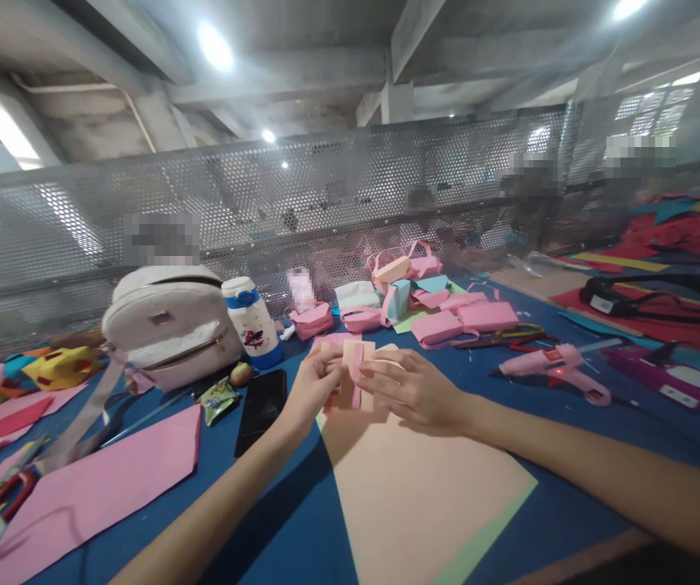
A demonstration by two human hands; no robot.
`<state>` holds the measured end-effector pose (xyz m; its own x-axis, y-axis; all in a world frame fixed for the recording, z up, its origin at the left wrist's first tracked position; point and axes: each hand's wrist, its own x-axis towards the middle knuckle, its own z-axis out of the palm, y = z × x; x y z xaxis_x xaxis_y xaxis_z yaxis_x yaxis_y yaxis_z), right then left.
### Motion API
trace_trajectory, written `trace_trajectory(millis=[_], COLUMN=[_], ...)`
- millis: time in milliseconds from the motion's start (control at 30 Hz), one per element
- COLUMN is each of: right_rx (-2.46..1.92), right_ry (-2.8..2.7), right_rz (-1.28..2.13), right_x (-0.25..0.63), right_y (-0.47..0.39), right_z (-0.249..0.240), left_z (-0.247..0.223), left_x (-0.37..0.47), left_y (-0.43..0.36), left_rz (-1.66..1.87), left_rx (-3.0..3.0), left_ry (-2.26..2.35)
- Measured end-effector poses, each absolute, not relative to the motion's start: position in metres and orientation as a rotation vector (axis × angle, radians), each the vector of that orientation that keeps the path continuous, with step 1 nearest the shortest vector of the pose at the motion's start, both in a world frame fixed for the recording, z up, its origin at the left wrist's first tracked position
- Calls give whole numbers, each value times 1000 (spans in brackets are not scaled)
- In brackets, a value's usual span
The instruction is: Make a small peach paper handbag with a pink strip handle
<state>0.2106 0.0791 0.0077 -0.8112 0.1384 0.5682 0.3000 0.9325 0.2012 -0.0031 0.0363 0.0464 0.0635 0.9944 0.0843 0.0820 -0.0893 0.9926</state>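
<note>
Between my two hands is a small folded paper piece (356, 375), peach with a pink strip down its middle. My left hand (319, 378) pinches its left side with thumb and fingers. On the right side, my right hand (414, 386) has its fingers closed against the paper. The piece is held above the top end of a large peach sheet (423, 487), which lies over a green sheet (490, 536). Its underside is hidden from me.
Several small pink paper bags (438, 327) stand at the back. A pink glue gun (554, 367) lies right. Left are a black phone (261, 410), a bottle (252, 325), a white backpack (170, 325), pink paper (100, 487) and scissors (2, 504). Perforated metal panels (338, 203) border the blue table.
</note>
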Motion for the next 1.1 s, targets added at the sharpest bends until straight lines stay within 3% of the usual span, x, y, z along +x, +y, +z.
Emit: trace_trajectory(millis=[1100], right_rx=[-154], right_ry=[-2506], right_rz=[-442], right_x=[209], right_y=[73], right_z=[5], left_z=[49], left_x=[0], left_y=[32], left_rz=[1163], left_rx=[1384], left_ry=[1197])
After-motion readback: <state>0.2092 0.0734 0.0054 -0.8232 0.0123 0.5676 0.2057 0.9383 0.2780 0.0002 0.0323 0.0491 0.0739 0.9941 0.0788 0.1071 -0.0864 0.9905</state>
